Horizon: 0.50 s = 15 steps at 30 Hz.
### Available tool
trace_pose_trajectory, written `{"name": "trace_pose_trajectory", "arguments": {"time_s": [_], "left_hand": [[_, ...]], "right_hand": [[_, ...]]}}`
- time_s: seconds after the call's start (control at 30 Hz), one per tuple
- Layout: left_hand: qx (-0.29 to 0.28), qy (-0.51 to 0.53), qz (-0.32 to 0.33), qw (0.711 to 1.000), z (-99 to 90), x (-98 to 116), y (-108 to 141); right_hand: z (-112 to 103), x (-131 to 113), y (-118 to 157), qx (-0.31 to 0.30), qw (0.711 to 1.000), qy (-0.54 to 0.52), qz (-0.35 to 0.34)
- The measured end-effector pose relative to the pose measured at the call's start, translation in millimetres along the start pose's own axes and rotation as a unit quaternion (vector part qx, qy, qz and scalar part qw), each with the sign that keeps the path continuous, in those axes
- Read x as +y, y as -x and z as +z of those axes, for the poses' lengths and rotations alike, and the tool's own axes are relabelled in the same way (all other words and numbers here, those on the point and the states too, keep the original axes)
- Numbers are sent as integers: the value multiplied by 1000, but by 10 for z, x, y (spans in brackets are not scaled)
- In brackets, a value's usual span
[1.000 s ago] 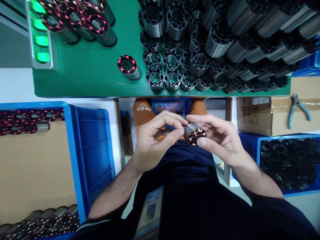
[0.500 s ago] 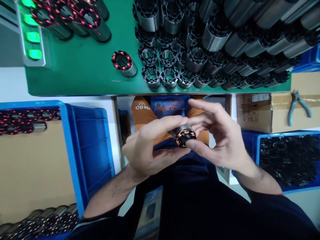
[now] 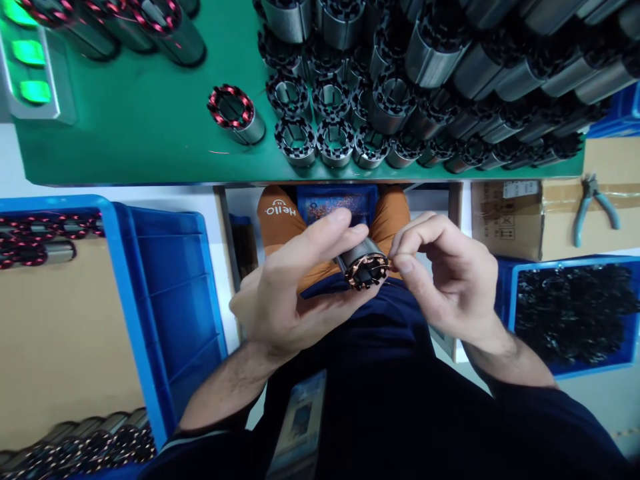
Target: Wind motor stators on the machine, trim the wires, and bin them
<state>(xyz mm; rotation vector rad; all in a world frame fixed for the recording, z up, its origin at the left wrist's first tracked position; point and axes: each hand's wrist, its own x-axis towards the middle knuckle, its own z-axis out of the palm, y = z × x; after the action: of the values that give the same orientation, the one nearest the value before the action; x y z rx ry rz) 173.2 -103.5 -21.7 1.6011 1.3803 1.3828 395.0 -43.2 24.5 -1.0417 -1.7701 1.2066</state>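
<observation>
My left hand [image 3: 295, 287] is wrapped round a motor stator [image 3: 361, 259], a metal cylinder with copper windings and black slot insulation at the end turned toward me. At the right side of that end, the thumb and forefinger of my right hand [image 3: 440, 280] are pinched together on a thin copper wire, mostly hidden by the fingertips. Above my hands, on the green bench [image 3: 150, 150], stands a single stator with red windings [image 3: 237, 115].
Many unwound stators [image 3: 336, 141] crowd the bench, stacked on the right. A blue crate [image 3: 173, 300] at left holds wound stators. Pliers [image 3: 595, 208] lie on a cardboard box [image 3: 555, 227]; below is a blue bin of black parts [image 3: 570, 313]. A lit green device [image 3: 35, 73] sits top left.
My right hand has drawn its fingers together from a loose spread into a pinch at the stator's rim. My left fingers have shifted on the stator. The camera view has moved slightly.
</observation>
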Motion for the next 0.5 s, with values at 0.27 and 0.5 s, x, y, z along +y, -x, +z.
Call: {"name": "trace_pose_trajectory", "arguments": {"time_s": [0.27,0.5], "left_hand": [[39,-90,72,993,28,159,-140],[-20,-87,67,994,28,185,-194]], "right_hand": [[-110,-69,-77,41,971,162,-169],[-252,-295,-141,-49,947,266,-174]]}}
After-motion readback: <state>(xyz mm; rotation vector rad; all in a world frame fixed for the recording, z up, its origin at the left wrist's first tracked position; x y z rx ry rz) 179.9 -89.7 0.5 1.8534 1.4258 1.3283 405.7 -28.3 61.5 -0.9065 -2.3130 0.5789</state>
